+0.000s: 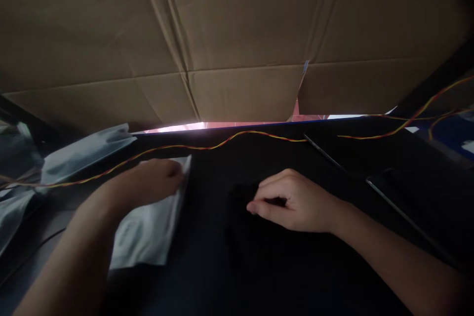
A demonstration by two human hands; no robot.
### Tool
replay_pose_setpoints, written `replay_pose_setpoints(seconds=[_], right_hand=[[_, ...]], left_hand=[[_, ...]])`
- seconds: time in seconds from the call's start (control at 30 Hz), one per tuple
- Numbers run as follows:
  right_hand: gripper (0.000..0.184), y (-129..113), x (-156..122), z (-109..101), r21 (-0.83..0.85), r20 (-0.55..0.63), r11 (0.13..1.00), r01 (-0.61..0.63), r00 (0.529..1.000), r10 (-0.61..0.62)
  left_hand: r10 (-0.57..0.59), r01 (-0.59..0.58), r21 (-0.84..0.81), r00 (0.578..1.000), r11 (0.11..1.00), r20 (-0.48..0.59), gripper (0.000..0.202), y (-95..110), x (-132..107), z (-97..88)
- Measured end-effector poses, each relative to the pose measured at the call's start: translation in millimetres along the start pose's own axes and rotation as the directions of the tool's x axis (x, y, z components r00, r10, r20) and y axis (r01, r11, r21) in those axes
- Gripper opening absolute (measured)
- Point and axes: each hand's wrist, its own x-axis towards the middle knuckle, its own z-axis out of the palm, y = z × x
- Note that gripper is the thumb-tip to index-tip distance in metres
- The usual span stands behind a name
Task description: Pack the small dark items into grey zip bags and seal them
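Note:
My left hand (159, 179) is closed at the upper edge of a whitish plastic bag (148, 237) with faint greenish print. The bag hangs or lies below the hand, slightly blurred, over the dark surface. To the right, my right hand (283, 200) has its fingers curled and the thumb against the fingertips. A very dark patch (240, 222) lies just beneath those fingertips; whether it is an object or shadow is too dark to tell. What the right fingers hold, if anything, is hidden.
Another whitish plastic bag (89, 152) lies at the left, with more plastic (15, 215) nearer me. A twisted red-and-yellow wire (237, 135) crosses the black table (207, 197). Dark flat panels with pale edges (403, 212) lie right. Brown cardboard (240, 24) stands behind.

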Motion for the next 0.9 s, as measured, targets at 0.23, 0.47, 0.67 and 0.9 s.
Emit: replay_pose_setpoints(seconds=[0.23, 0.47, 0.67, 0.9], right_hand=[[0.023, 6.0, 3.6, 16.4, -0.342, -0.104, 0.929, 0.144, 0.976, -0.190], [0.008, 9.8, 4.0, 10.6, -0.360, -0.323, 0.919, 0.162, 0.902, -0.286], [0.007, 13.0, 1.3, 12.1, -0.315, -0.350, 0.922, 0.224, 0.876, -0.333], [0.008, 14.2, 0.3, 14.6, -0.294, -0.415, 0.930, 0.221, 0.847, -0.333]], left_hand=[[0.233, -0.140, -0.686, 0.972, 0.714, 0.044, 0.042, 76.2, 5.3, 34.2], [0.539, -0.609, -0.468, 0.790, 0.640, -0.292, 0.021, 75.6, -1.6, 40.3], [0.676, -0.727, -0.271, 0.687, 0.631, -0.267, 0.021, 74.7, -3.5, 33.7], [0.633, -0.727, -0.219, 0.679, 0.651, -0.373, 0.034, 73.3, -0.2, 32.4]])
